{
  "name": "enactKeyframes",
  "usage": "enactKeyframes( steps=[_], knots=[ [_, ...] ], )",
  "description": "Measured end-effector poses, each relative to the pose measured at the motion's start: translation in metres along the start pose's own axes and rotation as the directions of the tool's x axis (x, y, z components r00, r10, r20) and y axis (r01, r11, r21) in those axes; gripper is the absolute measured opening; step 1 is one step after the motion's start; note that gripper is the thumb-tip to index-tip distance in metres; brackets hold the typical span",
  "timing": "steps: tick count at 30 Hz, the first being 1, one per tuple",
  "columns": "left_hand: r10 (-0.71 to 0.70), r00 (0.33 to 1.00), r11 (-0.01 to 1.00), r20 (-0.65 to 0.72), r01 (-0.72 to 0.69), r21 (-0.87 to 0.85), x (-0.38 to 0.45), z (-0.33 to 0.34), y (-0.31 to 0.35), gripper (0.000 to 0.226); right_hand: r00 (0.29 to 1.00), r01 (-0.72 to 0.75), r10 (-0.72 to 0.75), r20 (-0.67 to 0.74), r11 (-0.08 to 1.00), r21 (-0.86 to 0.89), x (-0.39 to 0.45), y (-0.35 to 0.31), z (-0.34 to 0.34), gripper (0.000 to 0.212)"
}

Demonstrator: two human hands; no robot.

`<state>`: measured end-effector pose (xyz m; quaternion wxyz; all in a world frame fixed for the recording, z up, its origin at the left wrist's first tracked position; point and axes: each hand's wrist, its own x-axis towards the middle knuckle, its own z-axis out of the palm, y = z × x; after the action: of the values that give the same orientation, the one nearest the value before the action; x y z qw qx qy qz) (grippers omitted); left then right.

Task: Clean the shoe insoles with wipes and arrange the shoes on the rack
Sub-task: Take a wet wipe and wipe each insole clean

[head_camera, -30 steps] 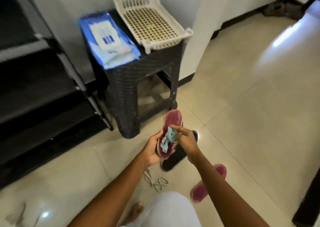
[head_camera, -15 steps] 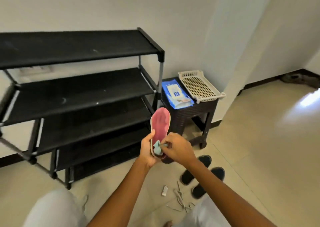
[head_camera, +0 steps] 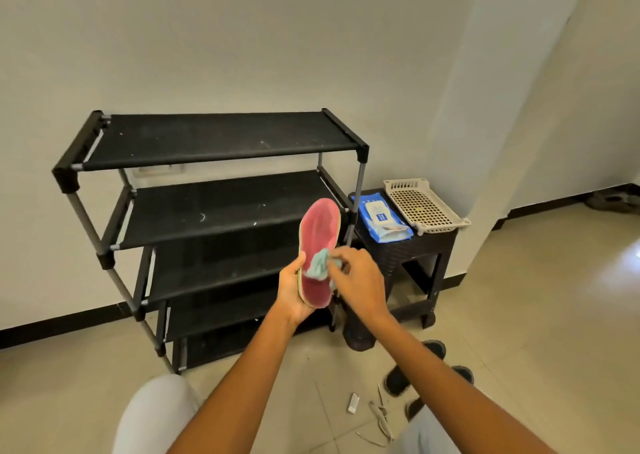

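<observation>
A pink insole (head_camera: 319, 231) stands upright in front of me, gripped at its lower half by my left hand (head_camera: 295, 294). My right hand (head_camera: 356, 280) pinches a crumpled pale green wipe (head_camera: 319, 263) and presses it against the insole's middle. Behind them stands a black shoe rack (head_camera: 214, 211) with several bare shelves. A blue pack of wipes (head_camera: 382, 219) lies on a dark wicker stool (head_camera: 426, 256) to the rack's right. Two black shoes (head_camera: 401, 379) sit on the floor under my right forearm, partly hidden by it.
A cream plastic basket (head_camera: 424, 205) lies on the stool beside the wipes. A white lace (head_camera: 381, 419) and a small white object (head_camera: 353, 402) lie on the tiled floor near the shoes. My knees in light trousers (head_camera: 156, 415) show at the bottom. White walls stand behind.
My view has lifted from the floor up to the whole rack. The insole has stayed in my left hand while my right hand has kept rubbing the wipe over it.
</observation>
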<state>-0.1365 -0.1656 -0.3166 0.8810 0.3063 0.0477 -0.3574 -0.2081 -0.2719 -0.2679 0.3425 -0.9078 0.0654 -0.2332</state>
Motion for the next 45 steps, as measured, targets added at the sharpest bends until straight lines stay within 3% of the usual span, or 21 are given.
enactKeyframes(
  steps=[2,5,10,12,15,17,20,24,27,31,34,37,39,42,43,45],
  knots=[
    [-0.007,1.000,0.999,0.022,0.006,0.038,-0.007,0.012,-0.003,0.042,0.997,-0.064,0.060,-0.057,0.996,-0.062,0.014,0.002,-0.002,0.019],
    [-0.022,0.999,0.999,0.049,0.021,0.037,-0.012,0.021,-0.003,0.044,0.999,-0.011,0.019,0.042,0.983,-0.186,0.009,0.000,0.008,0.021],
    [-0.031,0.999,0.999,0.011,0.031,0.017,-0.012,0.002,-0.004,0.056,0.975,0.161,-0.150,0.162,0.985,-0.060,-0.039,-0.013,0.010,0.020],
    [-0.043,0.999,0.999,0.005,0.043,0.032,-0.014,-0.002,-0.004,0.052,0.960,0.232,-0.212,0.185,0.968,-0.095,-0.038,-0.014,0.002,0.023],
    [-0.004,0.999,1.000,0.044,0.003,0.021,-0.020,0.009,-0.002,0.043,0.997,0.061,-0.067,-0.034,0.987,-0.149,-0.002,-0.011,-0.008,0.014],
    [-0.002,0.998,0.999,0.057,-0.001,0.049,-0.023,0.019,-0.002,0.038,0.996,-0.009,-0.010,-0.086,0.977,-0.213,0.022,-0.010,-0.011,0.016],
    [0.001,0.998,1.000,0.063,-0.003,0.021,-0.024,0.025,0.005,0.043,0.994,0.114,-0.109,0.032,0.956,-0.269,0.022,-0.018,-0.006,0.021],
    [0.009,0.999,1.000,0.042,-0.010,0.030,-0.020,0.013,0.016,0.059,0.958,0.277,-0.267,0.106,0.956,-0.096,-0.021,-0.029,0.005,0.013],
    [0.021,1.000,0.999,0.020,-0.022,0.044,-0.028,0.012,0.013,0.049,0.936,0.343,-0.324,0.138,0.929,-0.140,-0.016,-0.026,-0.003,0.012],
    [0.026,0.999,0.997,0.025,-0.027,0.071,-0.031,0.025,0.002,0.036,0.989,0.079,-0.108,-0.100,0.964,-0.253,0.023,-0.018,-0.008,0.016],
    [0.032,0.998,0.999,0.059,-0.032,0.000,-0.033,0.030,0.006,0.042,0.987,0.141,-0.157,-0.024,0.937,-0.319,0.017,-0.020,-0.001,0.017],
    [0.020,0.999,0.999,0.041,-0.019,-0.029,-0.033,0.019,0.012,0.054,0.959,0.281,-0.272,0.084,0.952,-0.122,-0.019,-0.025,0.005,0.010],
    [0.006,1.000,1.000,0.020,-0.006,0.002,-0.033,0.011,0.010,0.053,0.953,0.295,-0.290,0.094,0.955,-0.045,-0.030,-0.021,0.007,0.011],
    [0.018,1.000,0.998,0.018,-0.019,0.063,-0.036,0.013,0.003,0.034,0.996,0.014,-0.002,-0.086,0.989,0.147,-0.014,-0.016,0.004,0.006],
    [0.018,1.000,0.995,0.016,-0.019,0.101,-0.037,0.015,0.000,0.030,0.991,-0.072,0.094,-0.097,0.976,0.206,-0.006,-0.017,0.002,0.006],
    [0.041,0.999,0.988,0.017,-0.043,0.148,-0.039,0.017,-0.005,0.026,0.992,-0.108,0.119,-0.041,0.971,0.213,0.000,-0.019,0.002,0.008]
  ],
)
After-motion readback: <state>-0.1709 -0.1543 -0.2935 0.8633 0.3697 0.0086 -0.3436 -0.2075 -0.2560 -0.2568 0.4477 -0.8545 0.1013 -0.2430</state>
